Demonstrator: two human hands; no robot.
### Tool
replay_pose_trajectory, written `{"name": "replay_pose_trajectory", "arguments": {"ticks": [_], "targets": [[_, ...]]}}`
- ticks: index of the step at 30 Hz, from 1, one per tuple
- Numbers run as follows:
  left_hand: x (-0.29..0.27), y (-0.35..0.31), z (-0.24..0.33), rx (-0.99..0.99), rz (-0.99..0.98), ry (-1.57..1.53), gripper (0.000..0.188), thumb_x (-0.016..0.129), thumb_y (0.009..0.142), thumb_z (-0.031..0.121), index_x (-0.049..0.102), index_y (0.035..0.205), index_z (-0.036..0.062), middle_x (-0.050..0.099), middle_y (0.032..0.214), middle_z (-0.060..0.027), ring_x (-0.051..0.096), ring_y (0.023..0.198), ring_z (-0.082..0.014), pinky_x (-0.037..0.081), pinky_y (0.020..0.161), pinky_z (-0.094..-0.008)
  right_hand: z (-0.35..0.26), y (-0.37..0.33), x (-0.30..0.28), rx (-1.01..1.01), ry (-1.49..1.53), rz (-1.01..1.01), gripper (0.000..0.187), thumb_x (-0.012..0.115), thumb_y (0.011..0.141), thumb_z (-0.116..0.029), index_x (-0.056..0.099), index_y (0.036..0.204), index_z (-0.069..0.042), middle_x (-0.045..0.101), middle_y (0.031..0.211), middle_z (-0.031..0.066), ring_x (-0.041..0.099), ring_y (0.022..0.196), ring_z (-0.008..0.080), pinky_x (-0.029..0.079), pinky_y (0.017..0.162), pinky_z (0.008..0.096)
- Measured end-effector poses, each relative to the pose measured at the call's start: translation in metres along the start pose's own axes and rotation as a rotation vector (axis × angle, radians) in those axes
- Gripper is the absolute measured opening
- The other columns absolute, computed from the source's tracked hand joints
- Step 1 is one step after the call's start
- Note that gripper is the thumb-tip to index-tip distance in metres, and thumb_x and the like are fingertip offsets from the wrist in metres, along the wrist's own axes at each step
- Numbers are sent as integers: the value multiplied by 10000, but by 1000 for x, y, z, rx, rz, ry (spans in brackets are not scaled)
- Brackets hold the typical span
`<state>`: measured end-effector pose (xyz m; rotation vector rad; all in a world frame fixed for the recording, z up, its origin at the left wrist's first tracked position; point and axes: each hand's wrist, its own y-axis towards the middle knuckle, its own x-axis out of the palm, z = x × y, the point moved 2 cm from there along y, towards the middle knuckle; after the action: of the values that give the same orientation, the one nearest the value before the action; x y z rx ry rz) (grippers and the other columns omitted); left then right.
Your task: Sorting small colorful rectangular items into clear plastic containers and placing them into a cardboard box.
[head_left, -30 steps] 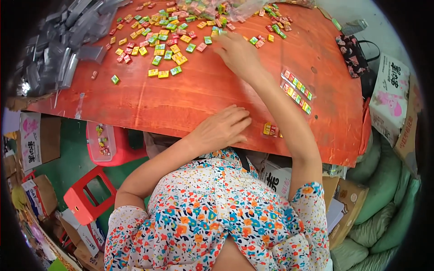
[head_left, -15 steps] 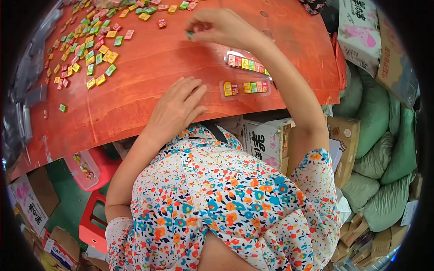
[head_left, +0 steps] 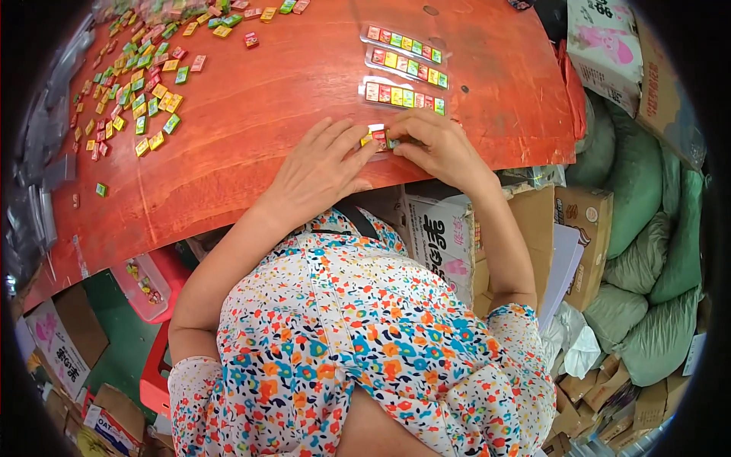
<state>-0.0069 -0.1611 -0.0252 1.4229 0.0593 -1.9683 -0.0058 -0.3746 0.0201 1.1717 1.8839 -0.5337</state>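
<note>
Close to the table's near edge lies a clear plastic tray with small coloured boxes (head_left: 379,138) in it, partly hidden by my fingers. My left hand (head_left: 324,161) rests flat on the table with fingers stretched out, its fingertips touching the tray's left end by a yellow box. Over the tray's right part, my right hand (head_left: 438,146) pinches a small green box (head_left: 392,142) beside a red one. Just beyond it lies a filled strip of boxes (head_left: 403,97), with a second strip (head_left: 410,67) and a third strip (head_left: 401,44) farther off.
Loose small boxes (head_left: 145,84) in red, yellow and green spread over the far left of the red table (head_left: 251,114). Plastic wrapping (head_left: 34,198) lines the left edge. Cartons (head_left: 601,46) and green sacks (head_left: 632,190) stand at right. A pink stool (head_left: 154,369) is below left.
My right hand has come back from the far side of the table to the near tray, carrying the small green box. My left hand has shifted slightly right, onto the tray's end.
</note>
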Motion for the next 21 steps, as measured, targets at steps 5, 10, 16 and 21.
{"name": "replay_pose_trajectory", "arguments": {"ticks": [5,10,16,21], "targets": [[-1,0,-1,-13,-8,-13,592,682,821,366,531,1333,109,511,1302,-141,468,1254,-339,354,1101,-496,9,-11,11,-54,-1,103,172,713,794,-50,685,960,-16,655,1054,111,632,971,295,514,835,371],[-1,-3,-4,-26,-26,-27,590,693,819,344,534,1326,89,498,1346,-138,454,1283,-346,349,1109,-492,12,-29,-5,86,99,334,205,703,854,-89,712,1048,-21,674,1099,115,647,1004,217,519,839,315],[-4,0,-11,-13,-16,18,501,676,841,328,580,1259,69,504,1366,-133,449,1292,-325,341,1117,-473,38,-53,-25,372,-72,440,225,680,885,-111,681,1081,0,667,1069,123,653,972,210,523,797,306],[-8,8,-22,-7,5,76,463,683,843,287,592,1239,62,510,1362,-136,460,1286,-320,349,1112,-472,44,-63,-12,324,-250,413,255,684,871,-103,658,1111,-19,644,1035,127,652,902,246,517,756,320]]}}
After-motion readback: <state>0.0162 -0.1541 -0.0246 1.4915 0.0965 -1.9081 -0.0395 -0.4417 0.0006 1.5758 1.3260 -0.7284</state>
